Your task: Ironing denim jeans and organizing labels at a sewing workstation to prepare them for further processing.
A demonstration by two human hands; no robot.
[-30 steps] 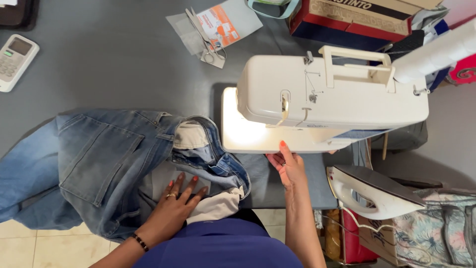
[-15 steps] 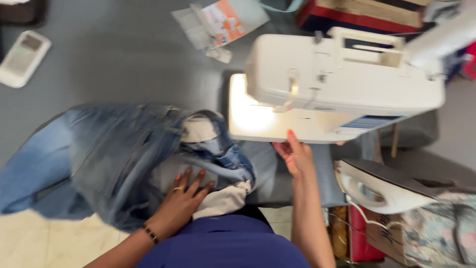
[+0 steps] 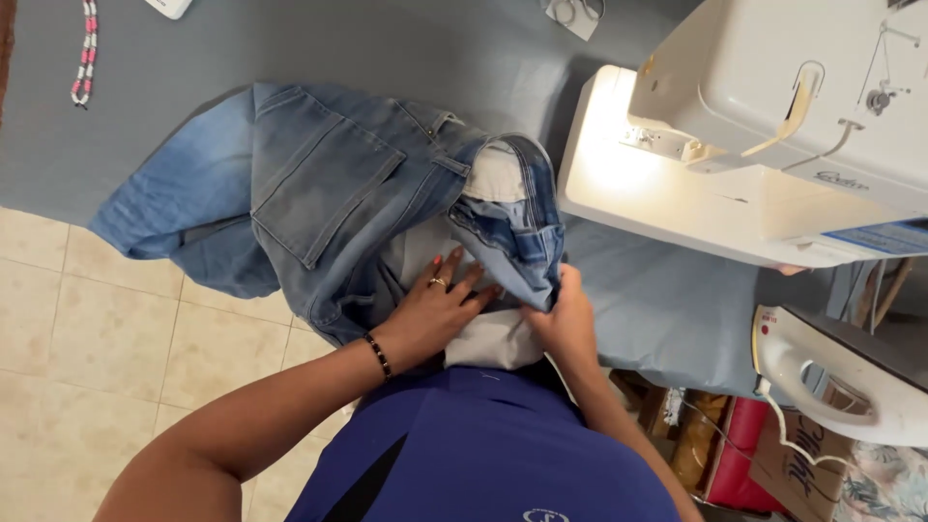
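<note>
On the grey table (image 3: 406,58), beside a lit white sewing machine (image 3: 773,126), jeans (image 3: 338,193) lie bunched. The left hand (image 3: 435,309) presses flat on the white lining; the right hand (image 3: 565,319) pinches the waistband. This looks like arranging fabric, which calls for smoothing the fold carefully.

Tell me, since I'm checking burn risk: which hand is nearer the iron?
Right. The right hand grips the jeans left of the iron; the left hand lies farther left.
</note>
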